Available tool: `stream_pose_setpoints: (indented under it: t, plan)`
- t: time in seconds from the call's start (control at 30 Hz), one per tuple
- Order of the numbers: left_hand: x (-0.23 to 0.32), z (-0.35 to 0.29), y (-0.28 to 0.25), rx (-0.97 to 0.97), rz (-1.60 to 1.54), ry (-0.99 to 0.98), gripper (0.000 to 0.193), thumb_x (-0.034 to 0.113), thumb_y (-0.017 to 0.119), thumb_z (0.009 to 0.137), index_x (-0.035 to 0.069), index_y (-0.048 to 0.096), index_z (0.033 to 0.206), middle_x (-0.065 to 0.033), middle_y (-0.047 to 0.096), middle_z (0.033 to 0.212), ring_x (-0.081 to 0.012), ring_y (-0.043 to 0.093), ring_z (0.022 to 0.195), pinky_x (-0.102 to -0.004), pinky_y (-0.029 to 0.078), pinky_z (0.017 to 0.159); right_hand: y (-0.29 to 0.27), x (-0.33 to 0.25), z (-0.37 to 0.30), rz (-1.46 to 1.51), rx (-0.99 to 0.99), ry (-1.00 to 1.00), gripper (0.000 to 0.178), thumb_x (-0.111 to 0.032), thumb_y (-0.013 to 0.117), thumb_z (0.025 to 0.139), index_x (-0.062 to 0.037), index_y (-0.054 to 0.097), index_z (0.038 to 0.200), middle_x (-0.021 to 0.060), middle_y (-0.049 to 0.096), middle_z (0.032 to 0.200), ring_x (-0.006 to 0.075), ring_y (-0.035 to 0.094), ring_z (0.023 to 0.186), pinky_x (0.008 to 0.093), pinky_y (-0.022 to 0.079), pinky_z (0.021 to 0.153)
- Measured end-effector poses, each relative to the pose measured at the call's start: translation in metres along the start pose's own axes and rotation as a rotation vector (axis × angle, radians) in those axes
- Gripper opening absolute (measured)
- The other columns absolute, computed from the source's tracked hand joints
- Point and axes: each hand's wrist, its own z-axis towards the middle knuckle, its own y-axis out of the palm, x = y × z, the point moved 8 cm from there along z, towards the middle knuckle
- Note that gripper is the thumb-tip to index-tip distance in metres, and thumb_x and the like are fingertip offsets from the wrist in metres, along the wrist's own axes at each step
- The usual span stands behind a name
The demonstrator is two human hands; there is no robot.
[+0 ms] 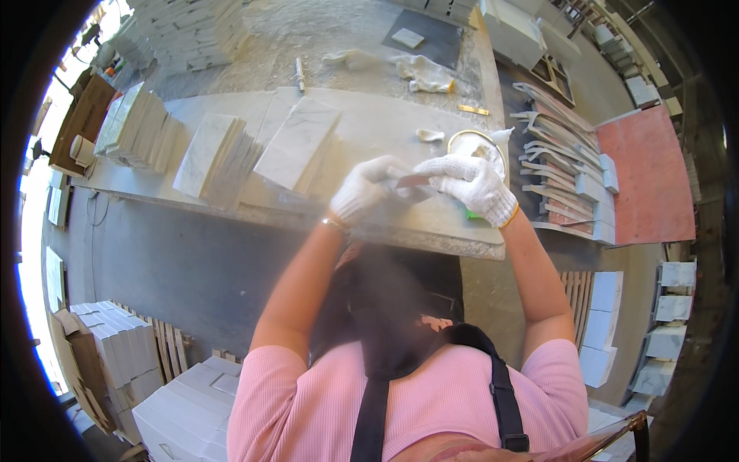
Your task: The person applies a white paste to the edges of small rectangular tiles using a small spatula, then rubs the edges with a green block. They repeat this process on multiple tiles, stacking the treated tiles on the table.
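Observation:
Both my hands wear white knit gloves and are held above the front edge of the worktable. My right hand (473, 185) pinches a thin, flat, reddish-brown blade-like piece (413, 181), which points left. Close against that piece is my left hand (362, 189); its fingertips are smeared by motion, so their grip is unclear. Just behind my right hand stands an open round tin (496, 152) with white paste in it, partly covered by the hand. A small white lump (429, 135) lies left of the tin. Something green (471, 215) shows under my right wrist.
Marble-patterned tiles (299, 142) lean in rows along the table (377, 112), with more stacks at left. Farther back lie a crumpled white glove (423, 75) and a dark mat (439, 46). A rack of slabs (550, 154) stands right. White boxes (188, 408) sit lower left.

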Motion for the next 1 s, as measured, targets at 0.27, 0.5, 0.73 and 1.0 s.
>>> stream_pose_setpoints:
  t: [0.27,0.5,0.73,1.0]
  plan:
    - [0.01,-0.003,-0.001,0.02,-0.066,0.038,0.033,-0.009,0.065,0.084,0.001,0.071,0.115,0.0005,0.072,0.097,-0.0058,0.064,0.092,-0.0245,0.052,0.087,0.004,-0.021,0.019,-0.102,-0.007,-0.137,0.032,0.001,0.074,0.088,-0.0017,0.077,0.12,0.0105,0.079,0.11,0.0182,0.072,0.098,0.033,0.057,0.089]
    - [0.0,0.003,0.0,-0.011,-0.029,0.017,0.018,0.002,0.072,0.094,0.002,0.071,0.111,0.0014,0.071,0.094,-0.0059,0.064,0.088,-0.0249,0.053,0.081,0.001,-0.017,0.007,-0.072,-0.009,-0.189,0.029,-0.002,0.074,0.092,-0.0033,0.077,0.121,0.0086,0.079,0.111,0.0182,0.072,0.099,0.0335,0.057,0.092]
    - [-0.001,-0.001,0.001,0.011,-0.084,0.073,0.014,0.0,0.066,0.095,0.002,0.072,0.108,0.0039,0.067,0.089,-0.0053,0.06,0.083,-0.0243,0.051,0.077,0.003,-0.002,-0.011,-0.038,0.105,-0.064,0.026,-0.002,0.07,0.097,-0.0036,0.076,0.123,0.0079,0.079,0.113,0.0176,0.072,0.103,0.0324,0.057,0.094]
    - [0.004,-0.003,0.002,-0.021,-0.117,0.064,0.028,-0.008,0.063,0.089,0.004,0.073,0.113,-0.0033,0.076,0.101,-0.0092,0.067,0.094,-0.0261,0.052,0.088,0.005,-0.02,0.002,-0.185,0.07,-0.153,0.024,-0.004,0.071,0.097,-0.0048,0.077,0.121,0.0086,0.079,0.112,0.0162,0.072,0.099,0.0325,0.057,0.089]
